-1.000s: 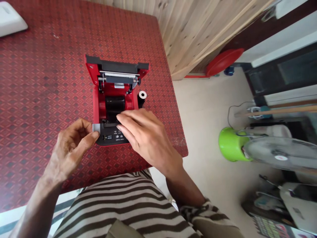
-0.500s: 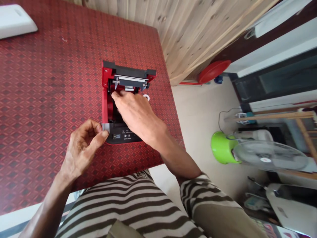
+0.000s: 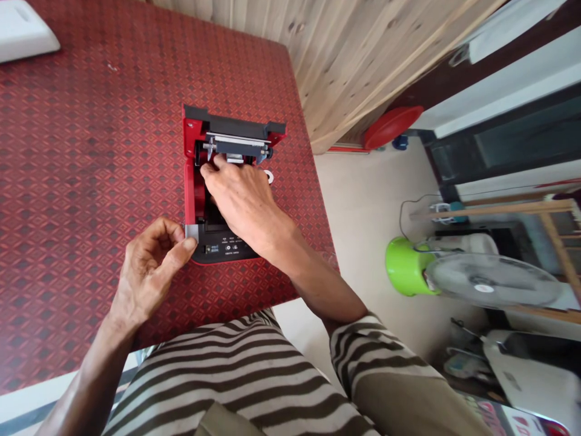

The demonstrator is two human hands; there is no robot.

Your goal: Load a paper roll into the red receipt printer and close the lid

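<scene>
Right hand: palm down, fingers bent into the bay of the printer, masking most of its interior; its grip cannot be told. Left hand: thumb and forefinger pinched on the printer's grey corner. Lid raised; a roll's white end shows beside the right hand. Printer on the counter; bucket and fan well apart.

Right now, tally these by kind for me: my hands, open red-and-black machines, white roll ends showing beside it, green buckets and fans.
Hands: 2, left hand and right hand
Open red-and-black machine: 1
White roll end, partly hidden: 1
Green bucket: 1
Fan: 1
Total: 6
</scene>
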